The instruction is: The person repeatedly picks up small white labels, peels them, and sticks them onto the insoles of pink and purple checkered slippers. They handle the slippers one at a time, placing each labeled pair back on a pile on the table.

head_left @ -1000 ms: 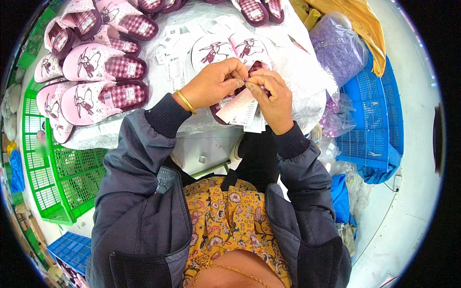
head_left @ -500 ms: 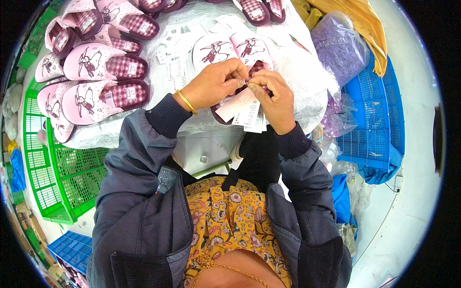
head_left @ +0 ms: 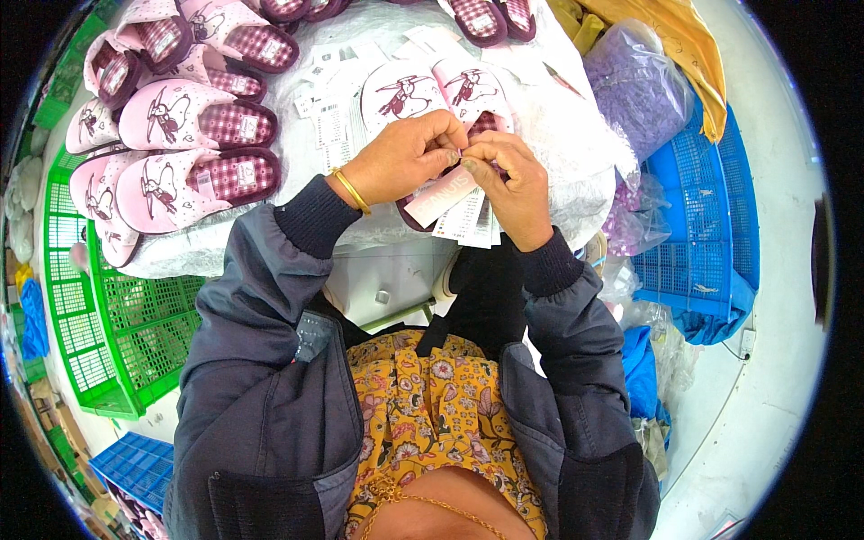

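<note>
A pair of pink slippers (head_left: 400,90) with a dark cartoon print lies in front of me, toes pointing away, its lower part largely behind my hands. Above it, my left hand (head_left: 400,160) and my right hand (head_left: 515,180) meet fingertip to fingertip, both closed in a pinch. Between them is the thin string of some hang tags; the fingers cover most of it. Below the fingertips hang a pink tag (head_left: 440,197) and white printed tags (head_left: 465,219), fanned out over the slippers' near end.
More pink slippers (head_left: 184,117) with plaid insoles are piled at the left. Loose white tags (head_left: 331,121) lie on the plastic-covered table (head_left: 558,180). Green crates (head_left: 135,297) stand at the left, a blue crate (head_left: 697,225) and a bag of purple stuff (head_left: 634,90) at the right.
Both hands stay almost in place, still pinching at the same spot. The hanging tags have swung slightly and the white ones fan a bit differently.
</note>
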`<state>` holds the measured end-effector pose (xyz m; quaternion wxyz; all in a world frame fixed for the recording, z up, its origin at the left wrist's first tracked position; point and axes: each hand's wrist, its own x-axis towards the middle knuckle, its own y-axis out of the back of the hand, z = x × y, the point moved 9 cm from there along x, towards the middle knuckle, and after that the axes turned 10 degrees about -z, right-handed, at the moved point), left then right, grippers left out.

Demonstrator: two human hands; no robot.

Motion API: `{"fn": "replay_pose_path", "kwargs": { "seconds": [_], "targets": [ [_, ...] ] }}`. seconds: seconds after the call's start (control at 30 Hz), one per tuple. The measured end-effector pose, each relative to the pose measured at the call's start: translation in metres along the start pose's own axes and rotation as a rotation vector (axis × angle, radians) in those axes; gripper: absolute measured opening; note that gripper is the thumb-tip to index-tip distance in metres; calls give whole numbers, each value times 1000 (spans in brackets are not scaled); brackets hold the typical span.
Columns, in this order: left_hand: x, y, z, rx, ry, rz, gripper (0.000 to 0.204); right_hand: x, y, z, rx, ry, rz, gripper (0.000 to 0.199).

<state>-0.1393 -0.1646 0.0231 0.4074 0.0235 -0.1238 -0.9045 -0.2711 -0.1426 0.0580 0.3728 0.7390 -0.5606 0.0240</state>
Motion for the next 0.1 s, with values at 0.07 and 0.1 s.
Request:
{"fn": "replay_pose_path", "kwargs": {
  "seconds": [0.07,0.1],
  "targets": [
    [0,0,2,57,12,1,23,1,-2,0,13,-17,-21,12],
    [0,0,1,70,5,2,24,2,-2,-1,19,-25,-32,12]
  ]
}}
